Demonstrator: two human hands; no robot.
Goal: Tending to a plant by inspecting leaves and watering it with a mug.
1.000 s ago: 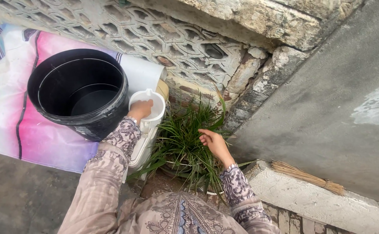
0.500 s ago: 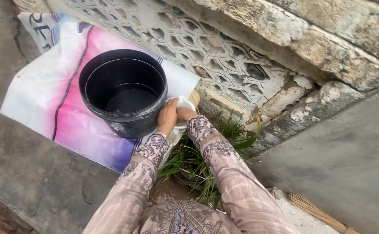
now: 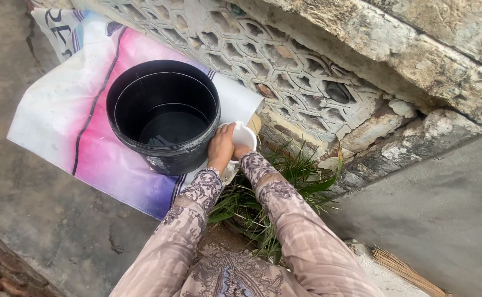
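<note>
An outdoor yard is shown: a crumbling stone wall (image 3: 395,118), concrete ground (image 3: 42,220), and a potted plant (image 3: 285,187).

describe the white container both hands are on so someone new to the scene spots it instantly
Find the big black bucket on the pink-and-white sheet. Right of it, before the grassy potted plant, the left hand and right hand grip a small white jug. It is the only white vessel there.

One black bucket (image 3: 164,118), one white jug (image 3: 243,136), one grassy potted plant (image 3: 268,201), one printed sheet (image 3: 64,110), one broom (image 3: 403,268).
</note>
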